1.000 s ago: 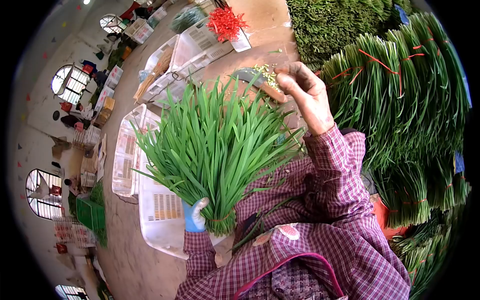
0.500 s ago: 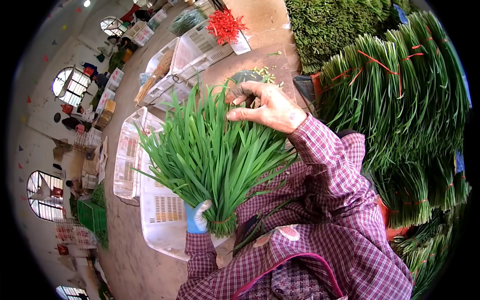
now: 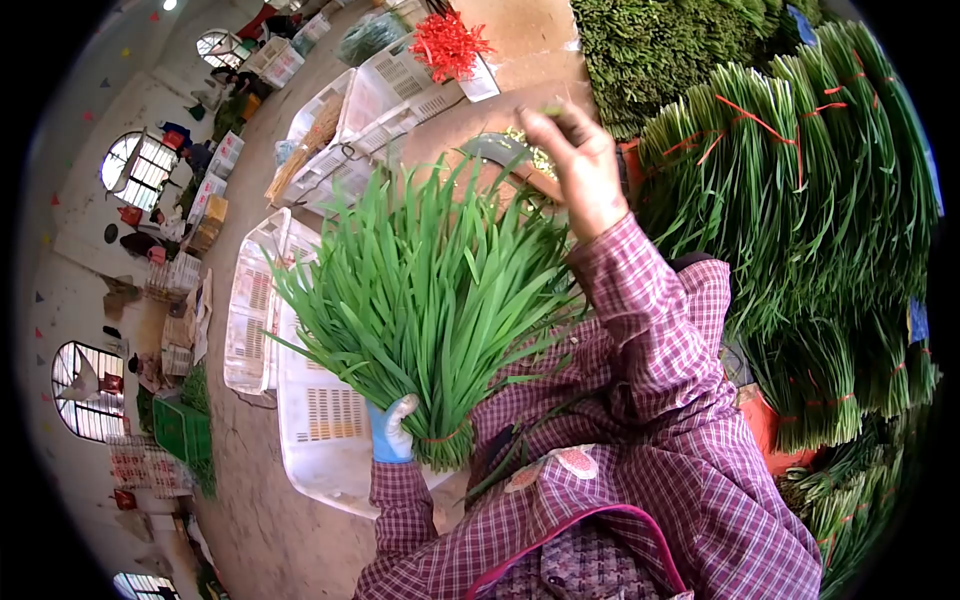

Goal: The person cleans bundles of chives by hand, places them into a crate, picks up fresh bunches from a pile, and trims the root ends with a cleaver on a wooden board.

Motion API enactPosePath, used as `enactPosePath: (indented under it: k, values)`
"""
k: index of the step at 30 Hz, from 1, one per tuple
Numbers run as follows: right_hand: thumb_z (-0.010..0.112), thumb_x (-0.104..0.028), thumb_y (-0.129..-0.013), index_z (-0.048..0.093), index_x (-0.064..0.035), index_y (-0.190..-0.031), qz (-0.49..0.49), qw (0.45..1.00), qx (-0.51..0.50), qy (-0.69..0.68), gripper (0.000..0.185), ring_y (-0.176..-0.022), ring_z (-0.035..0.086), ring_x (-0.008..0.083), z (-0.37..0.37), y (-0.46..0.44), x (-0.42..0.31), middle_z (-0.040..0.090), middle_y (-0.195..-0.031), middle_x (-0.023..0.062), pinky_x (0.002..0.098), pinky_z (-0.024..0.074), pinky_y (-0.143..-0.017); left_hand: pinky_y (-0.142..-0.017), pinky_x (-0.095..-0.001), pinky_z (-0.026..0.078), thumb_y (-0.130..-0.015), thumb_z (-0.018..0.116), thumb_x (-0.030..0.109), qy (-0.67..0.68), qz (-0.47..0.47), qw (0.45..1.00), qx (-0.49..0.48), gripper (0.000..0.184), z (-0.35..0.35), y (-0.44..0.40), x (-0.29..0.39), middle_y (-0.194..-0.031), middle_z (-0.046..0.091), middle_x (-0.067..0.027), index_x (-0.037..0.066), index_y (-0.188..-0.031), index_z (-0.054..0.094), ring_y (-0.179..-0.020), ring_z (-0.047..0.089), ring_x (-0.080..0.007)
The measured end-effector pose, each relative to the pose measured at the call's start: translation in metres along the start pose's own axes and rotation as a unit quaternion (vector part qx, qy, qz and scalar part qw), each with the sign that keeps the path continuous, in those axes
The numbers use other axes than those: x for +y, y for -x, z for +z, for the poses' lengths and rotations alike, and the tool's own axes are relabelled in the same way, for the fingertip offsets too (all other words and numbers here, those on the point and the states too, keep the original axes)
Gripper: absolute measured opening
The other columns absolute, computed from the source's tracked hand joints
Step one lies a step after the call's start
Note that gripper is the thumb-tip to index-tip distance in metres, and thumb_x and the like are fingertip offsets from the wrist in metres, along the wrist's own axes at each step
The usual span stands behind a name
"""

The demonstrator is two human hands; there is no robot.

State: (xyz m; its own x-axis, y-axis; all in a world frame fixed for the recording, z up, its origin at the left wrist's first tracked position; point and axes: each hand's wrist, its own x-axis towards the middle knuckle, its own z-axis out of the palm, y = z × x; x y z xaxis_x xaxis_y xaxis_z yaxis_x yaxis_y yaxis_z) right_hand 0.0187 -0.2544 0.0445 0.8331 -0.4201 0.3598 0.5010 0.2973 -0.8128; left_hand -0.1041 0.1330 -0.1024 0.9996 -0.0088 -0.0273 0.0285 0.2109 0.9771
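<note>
My left hand [image 3: 393, 430], in a blue and white glove, grips a bunch of garlic chives [image 3: 430, 290] near its cut stem ends. A thin tie circles the stems just above those ends, and the long green leaves fan out away from me. My bare right hand [image 3: 583, 165] is raised beyond the leaf tips on the right, apart from the bunch. Its fingers are bent and slightly blurred, with a small greenish bit at the fingertips that I cannot make out. Below it, a curved grey piece [image 3: 500, 150] lies on the board among pale green cuttings [image 3: 540, 160].
White plastic crates [image 3: 320, 415] stand to the left and ahead. A bundle of red ties [image 3: 450, 47] sits at the board's far end. Tied chive bunches [image 3: 770, 190] are stacked on the right. A green crate [image 3: 183, 432] and several people are farther left.
My right hand has moved away from the leaf tips, up and to the right. The curved grey piece is now more exposed. My left hand still holds the bunch, nearly unmoved.
</note>
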Motion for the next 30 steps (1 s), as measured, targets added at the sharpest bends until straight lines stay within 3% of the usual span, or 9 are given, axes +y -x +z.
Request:
enactPosePath:
  k: [5,6,10,16,21,23,24,26,30]
  values:
    - [0.063,-0.035,-0.091,0.068,-0.0004,-0.092,-0.001,0.999,-0.013,0.049,0.036,-0.076,0.056,0.0080,-0.045,-0.002,-0.017,0.068,-0.083,0.0023,0.0229,0.0455,-0.074,-0.065,-0.0247,0.043,-0.073,0.062,0.009,0.024,0.009,0.994,0.109,0.042,-0.009,-0.004,-0.009,-0.082,0.051,-0.0014,0.000,-0.113,0.052,-0.068,0.048,-0.0110]
    - [0.063,-0.035,-0.091,0.067,0.0000,-0.089,0.023,0.998,-0.009,0.050,0.035,-0.073,0.055,0.0072,-0.050,0.002,-0.014,0.067,-0.081,0.0024,0.0237,0.0460,-0.073,-0.092,-0.0370,0.050,-0.075,0.060,0.011,0.072,-0.029,0.996,0.037,0.026,-0.008,-0.002,0.004,-0.101,0.063,-0.0051,0.003,-0.099,0.061,-0.092,0.060,-0.0177]
    - [0.072,-0.023,-0.084,0.052,-0.0041,-0.125,0.004,0.987,-0.039,0.157,0.050,-0.079,0.061,0.0091,-0.059,0.028,-0.002,0.063,-0.103,0.0081,0.0234,0.0499,-0.073,-0.079,-0.0263,0.043,-0.078,0.060,0.016,0.050,-0.031,0.996,0.061,0.023,0.012,-0.003,0.018,-0.084,0.047,0.0017,0.004,-0.097,0.054,-0.077,0.046,-0.0103]
    - [0.064,-0.026,-0.091,0.057,0.0071,-0.114,0.100,0.972,-0.090,0.194,0.041,-0.095,0.063,0.0200,-0.063,0.090,0.017,0.066,-0.100,0.0159,0.0304,0.0496,-0.085,-0.098,-0.0360,0.045,-0.089,0.056,0.023,-0.004,0.005,0.994,0.109,0.036,0.042,-0.023,0.066,-0.117,0.060,-0.0097,0.000,-0.117,0.057,-0.107,0.058,-0.0197]
    - [0.070,-0.060,-0.074,0.019,0.0055,-0.144,0.113,0.905,-0.330,0.243,0.109,-0.124,0.047,0.0399,0.004,0.163,0.044,0.046,-0.130,0.0315,0.0452,0.0351,-0.107,-0.099,-0.0332,0.044,-0.093,0.056,0.018,-0.142,0.087,0.985,0.044,0.040,0.133,-0.051,0.123,-0.121,0.058,-0.0150,-0.003,-0.126,0.049,-0.111,0.057,-0.0213]
    - [0.076,-0.047,-0.076,0.018,0.0043,-0.143,0.000,0.932,-0.280,0.229,0.102,-0.121,0.050,0.0348,0.035,0.161,0.052,0.049,-0.129,0.0263,0.0431,0.0391,-0.104,-0.106,-0.0341,0.035,-0.090,0.060,0.015,-0.189,0.015,0.981,-0.048,0.051,0.176,-0.054,0.145,-0.134,0.050,-0.0157,-0.004,-0.134,0.042,-0.127,0.045,-0.0234]
    - [0.078,-0.037,-0.076,0.020,0.0030,-0.142,0.124,0.960,-0.238,0.076,0.096,-0.120,0.051,0.0309,0.033,0.159,0.064,0.051,-0.128,0.0226,0.0412,0.0405,-0.103,-0.093,-0.0305,0.045,-0.084,0.069,0.015,-0.190,0.052,0.976,-0.094,0.057,0.183,-0.059,0.140,-0.123,0.055,-0.0147,-0.003,-0.130,0.042,-0.106,0.055,-0.0190]
    - [0.079,-0.014,-0.077,0.026,-0.0010,-0.138,0.264,0.946,-0.153,-0.111,0.082,-0.117,0.052,0.0206,0.020,0.148,0.075,0.051,-0.130,0.0133,0.0357,0.0432,-0.101,-0.100,-0.0339,0.040,-0.082,0.072,0.020,-0.205,0.055,0.961,-0.175,0.074,0.190,-0.062,0.144,-0.136,0.044,-0.0197,0.000,-0.141,0.032,-0.122,0.046,-0.0249]
    - [0.070,-0.023,-0.084,0.054,-0.0006,-0.125,0.287,0.940,-0.171,-0.069,0.049,-0.107,0.058,0.0179,-0.023,0.138,0.086,0.062,-0.118,0.0080,0.0336,0.0455,-0.095,-0.096,-0.0347,0.045,-0.082,0.071,0.035,-0.244,-0.069,0.934,-0.252,0.077,0.151,-0.085,0.169,-0.135,0.048,-0.0204,-0.003,-0.140,0.036,-0.122,0.050,-0.0258]
